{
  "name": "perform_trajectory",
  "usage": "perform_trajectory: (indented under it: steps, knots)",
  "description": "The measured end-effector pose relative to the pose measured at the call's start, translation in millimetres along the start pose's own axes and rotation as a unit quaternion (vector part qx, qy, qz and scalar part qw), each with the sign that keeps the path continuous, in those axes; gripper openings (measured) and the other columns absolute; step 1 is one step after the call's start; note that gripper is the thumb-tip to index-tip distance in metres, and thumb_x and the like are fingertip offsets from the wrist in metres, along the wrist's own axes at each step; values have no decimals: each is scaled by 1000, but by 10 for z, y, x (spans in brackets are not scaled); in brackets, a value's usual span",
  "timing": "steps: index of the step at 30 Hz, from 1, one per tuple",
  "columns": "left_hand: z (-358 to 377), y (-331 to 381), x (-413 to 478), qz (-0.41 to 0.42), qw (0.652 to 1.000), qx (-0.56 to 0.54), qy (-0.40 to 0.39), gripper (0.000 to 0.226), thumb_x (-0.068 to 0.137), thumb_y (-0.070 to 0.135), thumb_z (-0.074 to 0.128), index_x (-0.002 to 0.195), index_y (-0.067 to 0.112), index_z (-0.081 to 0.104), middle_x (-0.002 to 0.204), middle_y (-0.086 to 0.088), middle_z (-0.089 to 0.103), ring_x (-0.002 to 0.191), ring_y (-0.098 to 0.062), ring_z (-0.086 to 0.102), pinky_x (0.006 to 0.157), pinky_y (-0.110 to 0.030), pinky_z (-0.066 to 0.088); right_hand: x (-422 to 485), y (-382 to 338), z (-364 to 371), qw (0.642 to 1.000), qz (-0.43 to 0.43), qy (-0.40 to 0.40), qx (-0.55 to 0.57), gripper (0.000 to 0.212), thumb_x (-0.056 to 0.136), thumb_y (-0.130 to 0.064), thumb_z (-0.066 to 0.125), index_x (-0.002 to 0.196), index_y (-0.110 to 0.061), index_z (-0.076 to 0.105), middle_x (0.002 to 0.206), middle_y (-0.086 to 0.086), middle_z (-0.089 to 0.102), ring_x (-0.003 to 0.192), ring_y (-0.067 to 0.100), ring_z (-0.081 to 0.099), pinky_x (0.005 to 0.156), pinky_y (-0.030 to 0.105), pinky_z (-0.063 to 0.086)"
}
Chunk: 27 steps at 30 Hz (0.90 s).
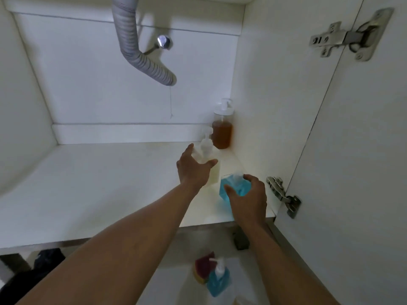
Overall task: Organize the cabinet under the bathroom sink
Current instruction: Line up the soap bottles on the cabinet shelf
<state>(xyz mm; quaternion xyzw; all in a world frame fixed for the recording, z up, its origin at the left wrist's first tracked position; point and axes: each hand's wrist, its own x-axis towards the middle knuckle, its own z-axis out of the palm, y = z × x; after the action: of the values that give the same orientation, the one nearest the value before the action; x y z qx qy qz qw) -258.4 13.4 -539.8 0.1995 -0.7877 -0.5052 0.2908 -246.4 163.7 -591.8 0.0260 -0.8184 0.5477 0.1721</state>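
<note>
Because the blue bottle [234, 187] is smooth and liquid-filled, expect weight and slip; grasp its body, not the pump. On the cabinet floor [110, 183], right side, the right hand [248, 199] grips it. The left hand [193, 170] curls round the pale bottle [214, 175].

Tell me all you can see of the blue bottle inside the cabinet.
The blue bottle is clear, squarish and plastic-looking, holding blue liquid; its top is blurred. It sits roughly upright at the front right of the cabinet floor, near the lower hinge. The right hand grips it from above.
</note>
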Motion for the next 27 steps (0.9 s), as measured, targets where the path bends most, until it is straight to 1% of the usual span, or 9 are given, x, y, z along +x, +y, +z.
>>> perform_trajectory:
  steps: [2, 6, 9, 14, 17, 20, 23, 25, 27]
  knots:
    - [229, -3, 182, 16, 1000, 1, -1, 91, 74, 41, 87, 149, 17, 43, 146, -3, 54, 133, -25, 50, 114, -39, 38, 167, 62, 79, 1000, -8, 2, 5, 60, 80, -42, 77, 129, -22, 49, 130, -5, 52, 105, 4, 47, 88, 20, 45]
    - [576, 6, 470, 36, 999, -1, -11, 87, 73, 37, 89, 146, 13, 47, 143, -4, 57, 130, -24, 53, 109, -34, 40, 431, 200, 216, 999, -14, 7, 34, 59, 80, -39, 78, 129, -24, 48, 128, -7, 50, 107, 6, 51, 85, 17, 47]
    - [798, -32, 649, 39, 999, -10, -13, 86, 72, 36, 89, 144, 14, 49, 140, -5, 58, 126, -25, 55, 109, -38, 44, 569, 328, 293, 999, -20, 13, 45, 57, 81, -38, 78, 128, -24, 49, 124, -11, 48, 108, 7, 53, 81, 12, 47]
    - [1083, -127, 936, 45, 999, -16, -13, 82, 69, 38, 91, 138, 14, 54, 132, -4, 63, 119, -25, 58, 105, -41, 49, 779, 404, 487, 997, -45, 21, 65, 57, 82, -34, 77, 129, -22, 48, 126, -9, 47, 111, 7, 53, 89, 24, 55]
    - [1227, -136, 1130, 52, 998, -16, -17, 78, 66, 39, 92, 133, 15, 59, 125, -2, 66, 114, -24, 61, 99, -39, 52, 931, 409, 607, 997, -59, 32, 38, 55, 84, -30, 76, 130, -21, 47, 125, -9, 46, 114, 7, 52, 91, 23, 53]
    - [1368, -161, 1294, 46, 999, -22, -18, 76, 66, 39, 92, 132, 17, 60, 125, -1, 66, 115, -23, 59, 101, -40, 51, 1092, 407, 717, 997, -67, 47, 2, 56, 83, -29, 77, 130, -20, 48, 127, -6, 45, 117, 11, 54, 91, 23, 51]
    - [1478, -199, 1415, 55, 998, -28, -28, 73, 68, 39, 91, 131, 20, 59, 125, 2, 66, 115, -23, 59, 100, -39, 51, 1214, 410, 835, 995, -77, 55, -25, 57, 83, -32, 77, 130, -18, 48, 128, -3, 46, 115, 15, 57, 93, 28, 54]
    - [1536, -226, 1487, 58, 997, -32, -41, 77, 67, 41, 91, 134, 21, 57, 126, 2, 65, 115, -22, 59, 100, -40, 51, 1283, 413, 905, 992, -88, 61, -62, 58, 84, -35, 76, 131, -16, 49, 130, -1, 44, 113, 16, 58, 91, 27, 53]
    - [1603, -291, 1591, 62, 996, -27, -53, 87, 62, 52, 89, 138, 30, 55, 124, 3, 65, 115, -23, 60, 98, -44, 53, 1339, 412, 964, 988, -101, 69, -95, 59, 85, -38, 74, 132, -13, 49, 136, 1, 40, 112, 16, 59, 89, 22, 51]
